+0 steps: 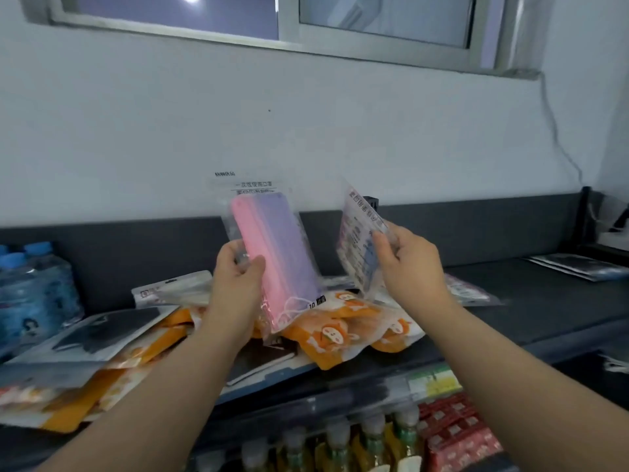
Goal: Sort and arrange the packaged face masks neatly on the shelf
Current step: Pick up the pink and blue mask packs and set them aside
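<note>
Head view:
- L hand (238, 270): clamped on pink/purple pack (272, 253), thumb on front; pack upright, tilted, raised over the pile.
- R hand (408, 260): clamped on clear pack (360, 240), printed back showing, held up just right of pink/purple pack; packs apart.
- Shelf (510, 301): dark top, below window (272, 18).
- Orange packs (340, 332): loose heap under both hands, more at left front.
- Black pack (102, 330): lies on left heap.
- Dark packs (575, 265): flat, far right, well apart.
- Water btls (30, 291): far left.
- Drink btls (367, 444): lower tier, beside red packs (456, 434).
</note>
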